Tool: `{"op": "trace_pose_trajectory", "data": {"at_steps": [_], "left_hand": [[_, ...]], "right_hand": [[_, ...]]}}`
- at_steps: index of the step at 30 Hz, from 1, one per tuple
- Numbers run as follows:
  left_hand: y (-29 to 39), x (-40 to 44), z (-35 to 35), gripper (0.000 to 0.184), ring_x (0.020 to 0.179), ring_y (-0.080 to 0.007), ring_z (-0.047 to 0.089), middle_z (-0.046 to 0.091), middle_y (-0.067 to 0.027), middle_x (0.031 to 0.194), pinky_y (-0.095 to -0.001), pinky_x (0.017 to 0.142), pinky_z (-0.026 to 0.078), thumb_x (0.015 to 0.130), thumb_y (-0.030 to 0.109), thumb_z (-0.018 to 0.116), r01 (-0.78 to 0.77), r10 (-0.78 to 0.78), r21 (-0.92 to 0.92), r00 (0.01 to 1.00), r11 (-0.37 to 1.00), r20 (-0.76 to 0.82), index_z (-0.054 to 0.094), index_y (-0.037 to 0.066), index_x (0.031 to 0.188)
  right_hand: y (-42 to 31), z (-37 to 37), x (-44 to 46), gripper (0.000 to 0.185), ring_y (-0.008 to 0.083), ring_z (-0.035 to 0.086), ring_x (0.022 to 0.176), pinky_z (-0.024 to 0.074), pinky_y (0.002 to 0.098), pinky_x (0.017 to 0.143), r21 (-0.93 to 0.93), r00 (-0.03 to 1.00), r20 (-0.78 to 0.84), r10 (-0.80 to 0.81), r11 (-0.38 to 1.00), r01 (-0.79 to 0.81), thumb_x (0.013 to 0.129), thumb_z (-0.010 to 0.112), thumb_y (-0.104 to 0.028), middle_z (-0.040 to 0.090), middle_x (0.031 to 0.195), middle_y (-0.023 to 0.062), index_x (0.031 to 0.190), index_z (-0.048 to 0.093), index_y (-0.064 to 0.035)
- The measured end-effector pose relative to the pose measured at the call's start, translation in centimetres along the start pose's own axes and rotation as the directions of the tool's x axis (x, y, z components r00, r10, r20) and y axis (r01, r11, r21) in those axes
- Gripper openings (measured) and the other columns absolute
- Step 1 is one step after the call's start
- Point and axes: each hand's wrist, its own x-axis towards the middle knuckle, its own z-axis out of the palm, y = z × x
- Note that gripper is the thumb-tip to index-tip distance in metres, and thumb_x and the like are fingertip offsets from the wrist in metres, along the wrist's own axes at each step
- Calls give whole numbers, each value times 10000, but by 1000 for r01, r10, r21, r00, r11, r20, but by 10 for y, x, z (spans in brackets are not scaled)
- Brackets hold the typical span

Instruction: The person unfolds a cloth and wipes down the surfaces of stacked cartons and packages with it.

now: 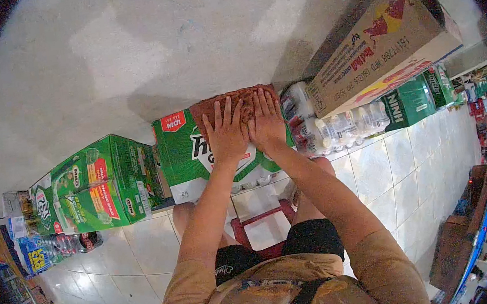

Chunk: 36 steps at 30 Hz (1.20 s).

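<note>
A folded reddish-brown cloth lies on top of a green and white drinks carton, against the wall side. My left hand rests flat on the cloth with its fingers stretched out. Beside it, my right hand also presses flat, fingers extended over the cloth's right half. The two thumbs nearly meet between them. Neither hand grips anything. Part of the carton's printed front is hidden behind my hands and wrists.
Left of the carton stands a green Milo box, with wrapped bottles lower left. On the right are shrink-wrapped white-capped bottles and a large Red Bull box. A dark red stool is between my legs on the tiled floor.
</note>
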Motion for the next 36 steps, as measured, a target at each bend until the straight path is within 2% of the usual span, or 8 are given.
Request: {"op": "trace_pose_trajectory", "data": {"at_steps": [3,9,12,24,30,33,36], "left_hand": [[0,0,0,537,1472,-325,264,314,-68,1595,-649,1159,138,976,411,401,-1,1,-3,1000,1000,-7,434,236,1483],[1,0,-4,531,1469,-327,270,335,-70,1585,-642,1163,138,966,388,425,5,-5,-22,1000,1000,-7,447,232,1473],[1,0,-6,532,1469,-330,270,337,-75,1582,-641,1163,141,960,377,444,7,-7,-28,1000,1000,5,451,226,1469],[0,0,-5,497,1443,-350,314,397,-104,1541,-643,1160,150,943,374,485,-5,3,-49,1000,999,-29,511,176,1399],[1,-1,-6,446,1414,-359,349,420,-112,1514,-632,1154,181,917,342,529,5,-11,-97,998,995,-64,548,137,1313],[1,-1,-5,426,1375,-361,385,451,-119,1476,-623,1137,218,896,324,560,1,-10,-97,995,995,-96,556,129,1274],[2,-2,-7,423,1316,-366,426,487,-132,1416,-611,1101,270,872,313,589,12,-22,-86,994,996,-107,556,125,1249]], "right_hand": [[0,-2,-1,670,346,213,1491,110,484,1234,59,1000,13,15,998,-16,919,397,-320,281,1585,202,1484,346,36],[1,-3,-1,660,349,217,1488,104,489,1236,62,1000,6,3,998,-4,915,414,-309,294,1576,212,1474,359,40],[0,-4,0,667,336,195,1498,133,469,1230,43,999,36,17,999,-19,914,415,-303,259,1594,196,1482,332,37],[2,-6,-2,639,354,237,1479,162,484,1223,65,1000,9,2,998,-2,886,466,-277,308,1563,212,1430,377,45],[2,-4,-3,662,369,285,1450,182,486,1217,94,1000,-26,-2,996,5,857,509,-264,344,1536,215,1429,373,42],[3,-1,-3,625,385,340,1413,171,520,1215,122,996,-90,-13,992,24,847,533,-282,404,1481,230,1358,429,63],[2,-4,-4,614,367,339,1415,258,495,1177,82,999,-40,14,997,-11,849,532,-282,383,1502,197,1379,424,9]]}}
